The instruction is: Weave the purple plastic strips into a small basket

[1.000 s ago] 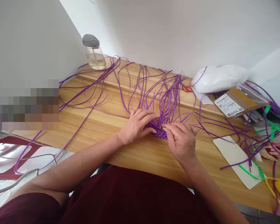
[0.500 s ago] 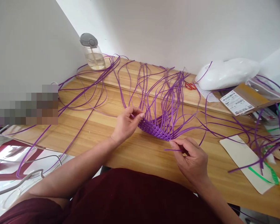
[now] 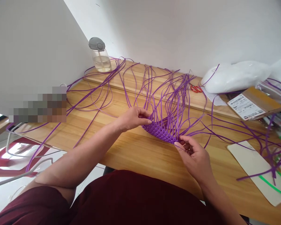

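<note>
A purple woven strip piece [image 3: 160, 132] is held up above the front of the wooden table, its long loose strands [image 3: 172, 106] fanning out toward the wall. My left hand [image 3: 135, 118] pinches the upper left end of the weave between thumb and fingers. At the lower right end, my right hand [image 3: 194, 153] grips the corner of the weave, thumb in front and fingers curled behind. Part of each end is covered by the fingers.
A drinking bottle [image 3: 100, 56] stands at the back left. Red-handled scissors [image 3: 196, 89], a white plastic-wrapped bundle [image 3: 234, 76] and a labelled cardboard packet [image 3: 250, 103] lie at the back right. Nearer sits a cream card [image 3: 253, 165] beside green strips [image 3: 273, 184]. Purple strands trail off the left edge.
My right fingers have closed on the right corner of the weave; the loose strand end that stuck out by my thumb no longer shows there. The whole view has shifted slightly.
</note>
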Motion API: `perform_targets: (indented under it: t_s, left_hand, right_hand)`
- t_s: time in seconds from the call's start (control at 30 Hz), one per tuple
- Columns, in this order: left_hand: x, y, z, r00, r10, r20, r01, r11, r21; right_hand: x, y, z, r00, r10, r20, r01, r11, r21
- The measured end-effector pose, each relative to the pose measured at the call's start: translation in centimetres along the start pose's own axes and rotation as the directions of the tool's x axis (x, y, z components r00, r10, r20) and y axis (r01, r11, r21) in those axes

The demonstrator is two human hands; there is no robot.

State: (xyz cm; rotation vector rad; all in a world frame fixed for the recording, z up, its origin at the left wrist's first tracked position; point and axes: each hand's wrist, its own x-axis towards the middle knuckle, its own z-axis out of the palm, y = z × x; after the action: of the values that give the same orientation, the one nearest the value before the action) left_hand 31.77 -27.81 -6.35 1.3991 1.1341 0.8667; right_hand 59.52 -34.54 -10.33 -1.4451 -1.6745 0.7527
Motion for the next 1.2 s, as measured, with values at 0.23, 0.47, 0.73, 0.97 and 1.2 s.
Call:
perform_targets:
  t_s: [0.23, 0.47, 0.73, 0.97, 1.2]
  left_hand:
    - [-0.3, -1.1, 0.0, 0.996, -0.092, 0.008, 0.09, 0.953, -0.289]
    - [-0.3, -0.7, 0.1, 0.991, -0.132, -0.004, 0.126, 0.958, -0.258]
    - [-0.5, -0.2, 0.4, 0.988, -0.15, -0.023, 0.142, 0.966, -0.214]
    - [-0.5, -0.4, 0.4, 0.986, -0.158, -0.059, 0.143, 0.968, -0.207]
    - [-0.5, -0.1, 1.5, 0.977, -0.188, -0.097, 0.16, 0.957, -0.243]
  right_hand:
    - [1.3, 0.5, 0.3, 0.985, 0.145, 0.089, -0.159, 0.971, 0.18]
    - [1.5, 0.1, 0.2, 0.981, 0.162, 0.111, -0.18, 0.966, 0.184]
    - [1.6, -0.1, 0.3, 0.979, 0.166, 0.117, -0.186, 0.965, 0.184]
    - [1.4, -0.2, 0.2, 0.979, 0.159, 0.128, -0.182, 0.965, 0.189]
    - [1.2, -0.5, 0.3, 0.982, 0.142, 0.125, -0.164, 0.967, 0.194]
